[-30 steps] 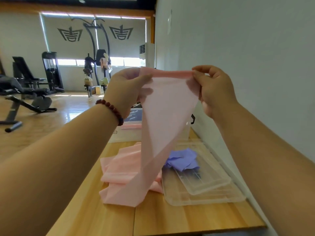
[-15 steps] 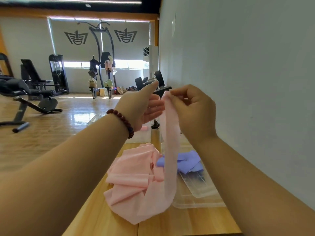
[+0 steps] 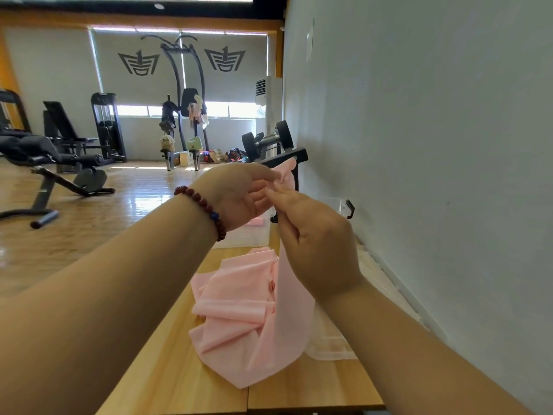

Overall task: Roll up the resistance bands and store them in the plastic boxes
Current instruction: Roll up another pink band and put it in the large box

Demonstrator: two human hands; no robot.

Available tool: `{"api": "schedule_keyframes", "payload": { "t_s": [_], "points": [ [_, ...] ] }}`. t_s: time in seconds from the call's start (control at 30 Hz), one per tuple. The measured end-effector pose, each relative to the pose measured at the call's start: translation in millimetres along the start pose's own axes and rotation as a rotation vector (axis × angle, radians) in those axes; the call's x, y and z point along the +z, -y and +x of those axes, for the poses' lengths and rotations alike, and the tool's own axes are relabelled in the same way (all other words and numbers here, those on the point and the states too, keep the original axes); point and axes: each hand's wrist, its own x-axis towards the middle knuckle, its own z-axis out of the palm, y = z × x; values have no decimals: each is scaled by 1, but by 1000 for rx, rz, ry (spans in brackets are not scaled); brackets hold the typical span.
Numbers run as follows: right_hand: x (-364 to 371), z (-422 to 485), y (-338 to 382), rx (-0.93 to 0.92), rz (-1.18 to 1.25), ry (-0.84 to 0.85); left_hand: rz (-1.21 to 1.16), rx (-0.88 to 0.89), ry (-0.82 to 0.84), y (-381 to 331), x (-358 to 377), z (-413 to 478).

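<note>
A long pink resistance band (image 3: 248, 319) hangs from my hands and piles in folds on the wooden table (image 3: 185, 381). My left hand (image 3: 239, 196), with a bead bracelet at the wrist, pinches the band's top end between thumb and fingers. My right hand (image 3: 314, 238) is just beside it, its fingers curled round the same narrow upper strip. A clear plastic box lid (image 3: 332, 342) lies on the table under my right forearm, mostly hidden. Another clear plastic box (image 3: 254, 232) stands farther back behind my hands.
A grey wall (image 3: 419, 145) runs close along the table's right side. A dumbbell rack (image 3: 269, 142) stands beyond the table's far end. Gym benches and machines (image 3: 59, 163) fill the wooden floor to the left.
The band was held spread wide between my hands; both hands have come together and lowered, gathering its top into a narrow strip. The camera has tilted up, hiding the purple band.
</note>
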Motion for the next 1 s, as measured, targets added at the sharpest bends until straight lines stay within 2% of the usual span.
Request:
{"api": "schedule_keyframes", "payload": {
  "t_s": [0.17,0.23,0.3,0.37,0.47,0.53,0.63,0.8,0.9,1.0],
  "points": [
    [-3,-1,4,9,58,-47,15,33,-25,1,-2,2],
    [-8,2,2,128,134,-105,51,53,-26,1,-5,2],
    [-12,10,-3,325,213,-136,129,92,-36,0,-8,2],
    [-15,20,-12,503,306,-45,235,141,-36,-2,-13,-1],
    [-17,33,-25,677,470,218,557,270,44,-3,-19,-6],
    [-15,38,-30,710,551,335,772,335,94,-3,-22,-8],
    [-14,41,-32,731,586,285,957,412,85,-3,-28,-6],
    [-17,43,-35,726,562,234,1033,432,78,-4,-40,-6],
    [-20,47,-37,755,559,193,987,485,17,-7,-49,-5],
    [-22,48,-36,760,616,276,893,498,-58,-7,-54,-1]
  ]
}}
